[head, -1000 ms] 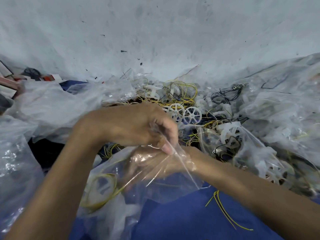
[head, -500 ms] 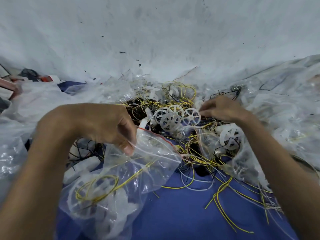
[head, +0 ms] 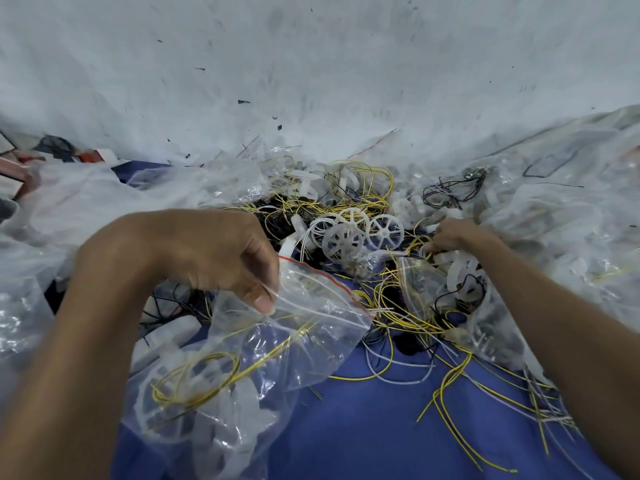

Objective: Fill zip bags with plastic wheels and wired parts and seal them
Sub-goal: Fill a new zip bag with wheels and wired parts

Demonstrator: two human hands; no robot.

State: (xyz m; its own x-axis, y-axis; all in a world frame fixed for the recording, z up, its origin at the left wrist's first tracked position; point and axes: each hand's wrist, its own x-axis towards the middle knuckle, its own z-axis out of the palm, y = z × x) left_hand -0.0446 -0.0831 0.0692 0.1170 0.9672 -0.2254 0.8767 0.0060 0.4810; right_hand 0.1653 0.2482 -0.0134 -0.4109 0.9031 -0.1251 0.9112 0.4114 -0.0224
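My left hand (head: 207,251) pinches the open mouth of a clear zip bag (head: 277,348) with a red strip along its top. Inside the bag lie a coil of yellow wire and white plastic parts. My right hand (head: 453,233) reaches into the pile at the right, its fingers curled around a wired part; the exact piece is hidden among the wires. White spoked plastic wheels (head: 346,237) lie between my two hands. Yellow, white and black wires (head: 408,306) spread over the blue cloth (head: 363,427).
Heaps of clear plastic bags (head: 554,209) holding parts rise at the right, and more bags (head: 69,209) lie at the left. A second small zip bag (head: 422,282) lies under my right wrist. A white wall (head: 311,81) stands behind. Red and black clutter (head: 20,168) sits at the far left.
My right hand left the bag's inside and moved right and away into the pile of parts. My left hand drew the bag leftward, keeping its mouth held open.
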